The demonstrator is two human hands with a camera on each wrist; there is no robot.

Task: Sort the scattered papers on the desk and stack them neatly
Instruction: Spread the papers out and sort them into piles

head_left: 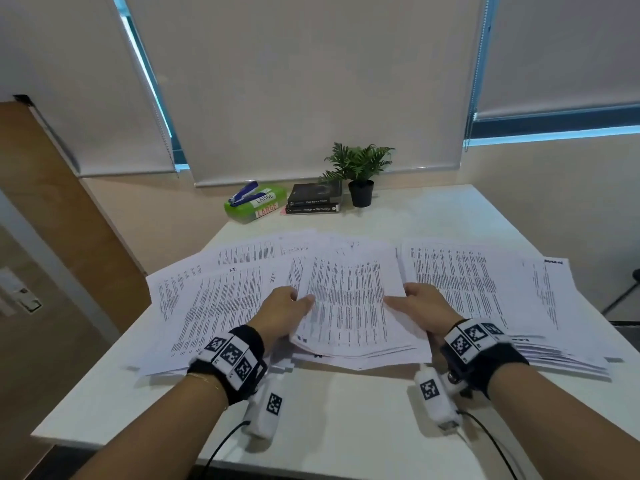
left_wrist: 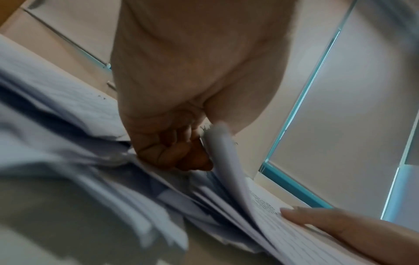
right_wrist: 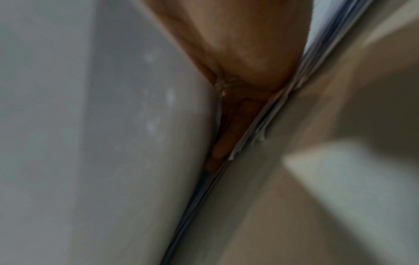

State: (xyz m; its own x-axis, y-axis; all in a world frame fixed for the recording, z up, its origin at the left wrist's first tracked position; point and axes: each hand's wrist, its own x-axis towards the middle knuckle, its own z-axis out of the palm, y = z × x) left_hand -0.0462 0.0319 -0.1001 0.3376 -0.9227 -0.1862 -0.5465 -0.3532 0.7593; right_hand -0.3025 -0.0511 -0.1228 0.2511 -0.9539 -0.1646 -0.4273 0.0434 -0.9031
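Blinds (head_left: 311,81) hang drawn across the windows behind a white desk (head_left: 346,410), and most of that desk is buried under printed papers (head_left: 221,299) fanned out from its left edge to its right, overlapping in loose layers. Along the far edge, well apart from the sheets, sit a green box (head_left: 256,202) labelled LARGE with a blue stapler (head_left: 244,194) lying on top, two dark books (head_left: 313,199) stacked just beside it, and a small potted plant (head_left: 360,174) next to the books. A wooden panel (head_left: 52,202) stands off the desk's left side.

Near the middle front of the desk lies a thicker bundle of sheets (head_left: 349,306), lifted a little at its sides above the spread below. The left hand (head_left: 282,313) grasps its left edge, thumb on top and fingers (left_wrist: 179,154) curled under the paper. The right hand (head_left: 420,306) clasps the right edge likewise, thumb laid flat across the printed face and fingers tucked beneath; the right wrist view is blurred but shows fingers (right_wrist: 229,136) pressed against the paper's edge. Both wrists wear black bands with checkered markers.
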